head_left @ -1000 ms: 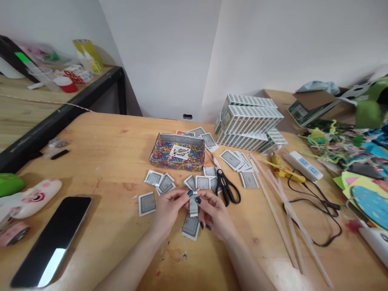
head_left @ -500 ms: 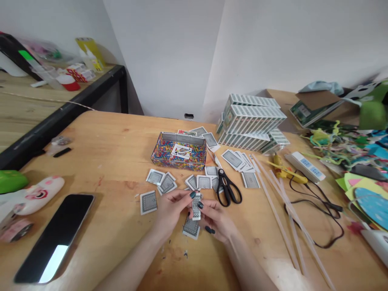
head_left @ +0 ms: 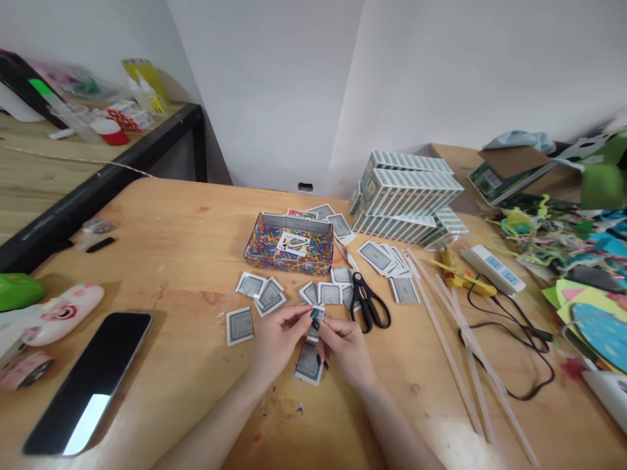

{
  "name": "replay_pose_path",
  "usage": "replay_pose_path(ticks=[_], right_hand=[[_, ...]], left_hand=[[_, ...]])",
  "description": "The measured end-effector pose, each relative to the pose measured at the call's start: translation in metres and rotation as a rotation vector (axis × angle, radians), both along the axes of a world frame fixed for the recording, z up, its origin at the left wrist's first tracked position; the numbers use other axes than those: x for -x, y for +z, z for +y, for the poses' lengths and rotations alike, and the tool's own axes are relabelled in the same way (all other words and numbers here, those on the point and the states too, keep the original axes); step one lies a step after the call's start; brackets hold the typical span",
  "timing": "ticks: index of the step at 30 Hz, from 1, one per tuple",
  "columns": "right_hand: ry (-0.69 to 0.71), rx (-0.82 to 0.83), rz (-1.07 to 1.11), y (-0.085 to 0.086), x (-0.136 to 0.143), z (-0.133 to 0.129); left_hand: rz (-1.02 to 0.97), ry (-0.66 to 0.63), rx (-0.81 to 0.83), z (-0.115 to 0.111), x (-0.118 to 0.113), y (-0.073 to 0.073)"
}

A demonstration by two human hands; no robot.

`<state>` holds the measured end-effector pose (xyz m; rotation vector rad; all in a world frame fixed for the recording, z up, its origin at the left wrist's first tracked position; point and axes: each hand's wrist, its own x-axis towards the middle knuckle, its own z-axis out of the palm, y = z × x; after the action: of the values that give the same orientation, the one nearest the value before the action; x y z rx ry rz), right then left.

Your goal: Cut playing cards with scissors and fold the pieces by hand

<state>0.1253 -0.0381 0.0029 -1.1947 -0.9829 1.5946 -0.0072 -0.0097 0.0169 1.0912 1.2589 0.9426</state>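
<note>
A narrow piece of playing card (head_left: pixel 312 335), grey patterned back up, is pinched between both hands over the table. My left hand (head_left: pixel 284 333) grips it from the left with thumb and fingers closed. From the right, my right hand (head_left: pixel 347 343) presses its thumb against the same card, its other fingers curled below. Just under the hands lies a playing card (head_left: pixel 307 367), face down. Several more cut cards, such as one at the left (head_left: pixel 240 326), lie around. Beyond them stands a colourful open box (head_left: pixel 289 266) with a face card (head_left: pixel 292 244) inside. Black-handled scissors (head_left: pixel 369 303) rest right of my hands.
A black phone (head_left: pixel 88 382) and a white plush-like toy (head_left: pixel 63 310) lie at left. Striped card boxes (head_left: pixel 411 192) are stacked at the back. On the right are glue sticks (head_left: pixel 460 346), a yellow glue gun (head_left: pixel 460 273), a power strip (head_left: pixel 494 267) and a black cable.
My right thumb has moved up and left toward the left thumb, and the held card appears tilted or bent. Its lower end no longer shows as plainly. The other things stay put.
</note>
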Motion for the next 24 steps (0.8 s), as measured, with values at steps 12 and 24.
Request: replay_pose_path(ticks=[12, 24], right_hand=[[-0.116, -0.485, -0.538, -0.0009, 0.0048, -0.0053], [-0.139, -0.185, -0.225, -0.004, 0.0094, -0.0065]], left_hand=[[0.204, 0.008, -0.345, -0.01, -0.0055, -0.0023], [0.128, -0.02, -0.306, -0.0082, -0.003, 0.004]])
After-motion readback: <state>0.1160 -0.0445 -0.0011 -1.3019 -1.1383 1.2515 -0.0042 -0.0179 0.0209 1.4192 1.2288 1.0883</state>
